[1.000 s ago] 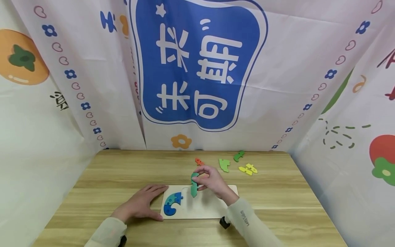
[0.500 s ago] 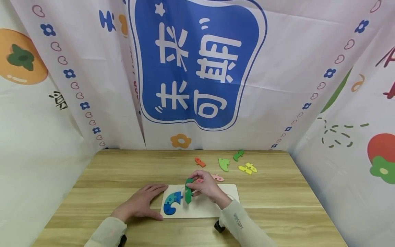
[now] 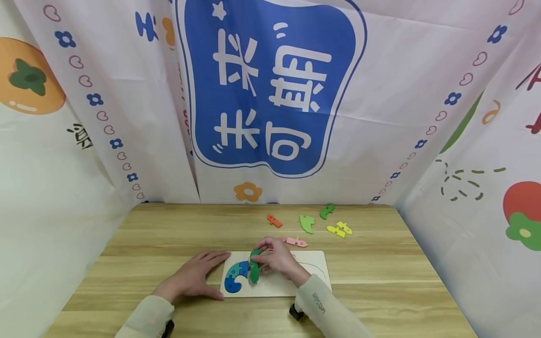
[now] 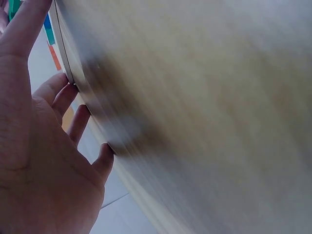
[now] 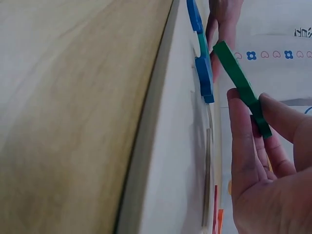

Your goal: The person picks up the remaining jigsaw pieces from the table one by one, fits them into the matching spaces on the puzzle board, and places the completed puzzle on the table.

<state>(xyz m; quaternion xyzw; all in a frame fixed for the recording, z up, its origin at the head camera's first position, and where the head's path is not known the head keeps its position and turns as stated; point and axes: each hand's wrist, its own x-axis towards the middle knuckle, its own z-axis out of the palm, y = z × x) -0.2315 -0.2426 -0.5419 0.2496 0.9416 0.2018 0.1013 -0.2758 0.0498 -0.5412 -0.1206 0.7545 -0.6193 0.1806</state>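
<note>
My right hand (image 3: pixel 276 258) pinches a green puzzle piece (image 3: pixel 254 266) between thumb and fingers. In the right wrist view the green piece (image 5: pixel 242 87) is tilted, held off the white puzzle board (image 5: pixel 175 146). In the head view it overlaps the board (image 3: pixel 279 288) just right of the joined blue and teal pieces (image 3: pixel 235 278), which lie at the board's left end. My left hand (image 3: pixel 192 277) spreads its fingers at the board's left edge, thumb at the near corner. The left wrist view shows the left hand's fingertips (image 4: pixel 80 109) along the edge.
Behind the board lie loose pieces: pink ones (image 3: pixel 296 241), an orange one (image 3: pixel 274 220), a light green one (image 3: pixel 307 224), a dark green one (image 3: pixel 327 211) and yellow ones (image 3: pixel 336 231). A printed curtain (image 3: pixel 380 117) stands behind the wooden table (image 3: pixel 169 230).
My right hand has brought the green piece left and nearer, up beside the blue pieces, turning it slightly. The pink pieces behind the hand have come into view. My left hand stays put.
</note>
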